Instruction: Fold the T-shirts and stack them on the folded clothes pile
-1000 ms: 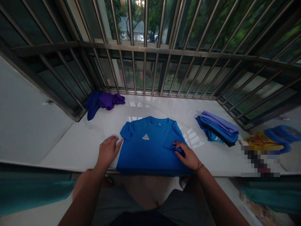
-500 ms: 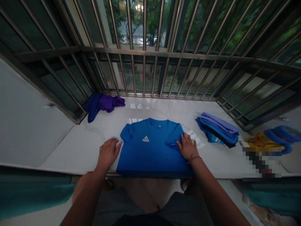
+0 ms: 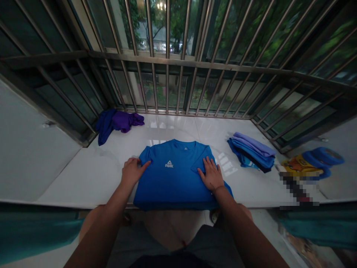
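Note:
A blue T-shirt (image 3: 173,182) with a white PEAK logo lies spread on the white sill, its neckline toward the window and its lower edge along the sill's front. My left hand (image 3: 131,172) is at the left sleeve, thumb stretched over the fabric and apart from the fingers, which touch the sleeve's outer edge. On the right sleeve my right hand (image 3: 211,175) rests palm down, fingers spread. Part of that sleeve is covered by the hand.
Metal window bars (image 3: 167,85) rise behind the white sill (image 3: 78,178). Crumpled purple and dark blue clothing (image 3: 122,121) lies at the back left. To the right are a stack of folded clothes (image 3: 252,150) and a yellow and blue object (image 3: 309,162). Teal curtains (image 3: 36,227) hang at both sides.
My left hand has moved right from the bare sill onto the shirt's left sleeve. My right hand has shifted slightly inward on the right sleeve. The view has turned a little.

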{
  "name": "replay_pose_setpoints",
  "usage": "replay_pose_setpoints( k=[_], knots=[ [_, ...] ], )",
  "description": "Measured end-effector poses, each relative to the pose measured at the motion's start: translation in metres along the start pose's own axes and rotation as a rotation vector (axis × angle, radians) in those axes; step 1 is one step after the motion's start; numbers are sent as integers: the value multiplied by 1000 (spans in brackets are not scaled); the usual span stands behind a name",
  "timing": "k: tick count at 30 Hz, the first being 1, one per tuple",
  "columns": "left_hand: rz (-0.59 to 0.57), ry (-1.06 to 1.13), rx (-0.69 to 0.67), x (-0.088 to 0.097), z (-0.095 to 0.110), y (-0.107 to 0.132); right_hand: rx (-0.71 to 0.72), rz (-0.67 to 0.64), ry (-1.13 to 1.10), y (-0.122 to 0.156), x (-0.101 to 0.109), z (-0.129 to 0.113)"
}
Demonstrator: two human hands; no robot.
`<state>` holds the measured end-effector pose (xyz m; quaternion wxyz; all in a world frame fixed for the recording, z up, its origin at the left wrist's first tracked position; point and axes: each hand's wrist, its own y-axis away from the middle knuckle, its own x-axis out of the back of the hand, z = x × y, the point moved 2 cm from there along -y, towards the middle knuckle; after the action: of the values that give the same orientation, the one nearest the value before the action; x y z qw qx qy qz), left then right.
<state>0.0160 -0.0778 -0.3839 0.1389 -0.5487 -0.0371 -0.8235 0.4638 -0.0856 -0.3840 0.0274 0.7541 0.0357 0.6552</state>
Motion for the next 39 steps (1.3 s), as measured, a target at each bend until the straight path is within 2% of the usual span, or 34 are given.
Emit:
replay_pose_setpoints(
  k=[3,5,8,9,10,11,12,14,15,16,17,20,25,29,35,39],
  knots=[
    [-29,43,15,-8,18,-13,-16,-10,-3,0,3,-2],
    [-8,138,91,-10,24,-16,-21,-12,-2,1,4,-3],
    [133,352,283,-10,25,-9,-17,-6,-2,1,4,-3],
    [191,405,305,-10,25,-3,-14,-3,-2,1,3,-2],
    [231,432,266,-11,26,3,-12,-1,-2,1,3,-2],
    [235,428,155,-13,28,10,-11,2,-1,1,2,-2],
    [198,398,-22,-16,32,17,-10,5,-1,1,2,-2],
    [42,281,-456,-24,38,32,-11,11,1,0,1,-2],
    [-32,216,-630,-28,38,39,-11,12,0,0,1,-2],
    [-77,163,-737,-31,36,43,-10,12,-1,0,1,-2],
    [-92,127,-779,-32,32,45,-9,12,-4,0,1,-2],
    [-70,106,-700,-29,14,39,-8,15,-10,0,1,-2],
    [-169,204,-667,-17,-7,27,-20,0,-17,0,2,-3],
    [-197,292,-613,-9,-8,27,-19,-4,-16,0,4,-3],
    [-169,369,-487,1,-6,30,-20,-1,-18,0,2,-2],
    [-164,319,-520,1,-4,32,-12,15,-20,-1,1,-1]
  ],
)
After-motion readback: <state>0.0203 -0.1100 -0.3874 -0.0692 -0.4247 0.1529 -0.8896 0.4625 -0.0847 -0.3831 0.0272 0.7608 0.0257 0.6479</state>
